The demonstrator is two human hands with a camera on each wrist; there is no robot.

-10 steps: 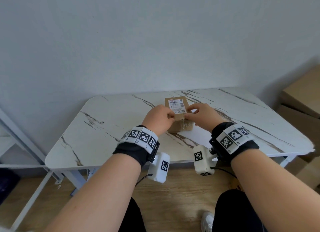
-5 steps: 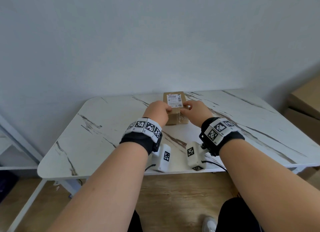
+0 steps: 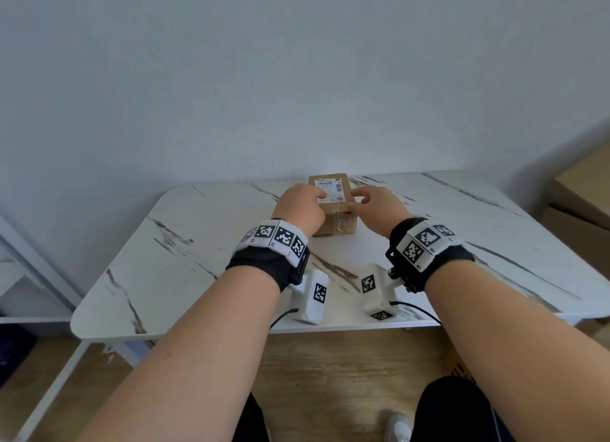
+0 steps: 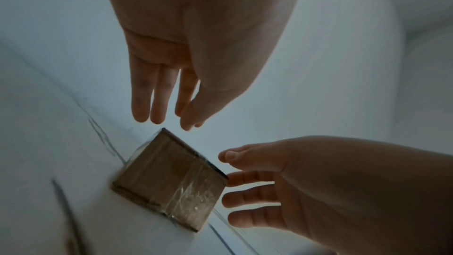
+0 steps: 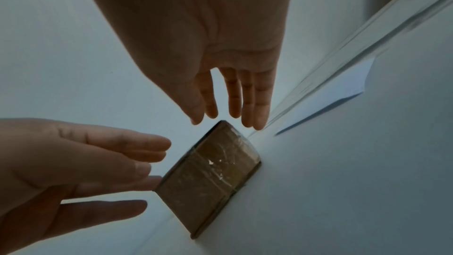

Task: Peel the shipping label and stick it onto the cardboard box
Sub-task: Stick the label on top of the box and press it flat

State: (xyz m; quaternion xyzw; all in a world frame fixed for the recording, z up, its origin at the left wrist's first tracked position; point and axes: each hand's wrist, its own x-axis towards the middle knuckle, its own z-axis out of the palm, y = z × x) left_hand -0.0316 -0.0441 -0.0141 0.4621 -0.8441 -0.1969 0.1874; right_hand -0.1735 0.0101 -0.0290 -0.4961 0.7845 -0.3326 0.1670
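A small brown cardboard box sits toward the far middle of a white marble-patterned surface with dark veins, which stands against a plain pale wall. A white printed shipping label with small text and a barcode lies flat on the box's top face, covering most of it. Clear glossy packing tape runs over the box's near side. The person's left hand is at the box's left edge, with its fingertips over the label's left part; from the wrist views its fingers are straight and relaxed, gripping nothing. The right hand is just beside the box's right edge, its fingers also straight and slightly spread, holding nothing; whether they actually touch the box is hard to tell. Both wrists wear black bands topped with white blocks bearing black-and-white square markers, and a small white camera unit hangs below each wrist. At the far right edge of the head view stand larger brown cardboard boxes. Below the surface there is a light wooden floor.
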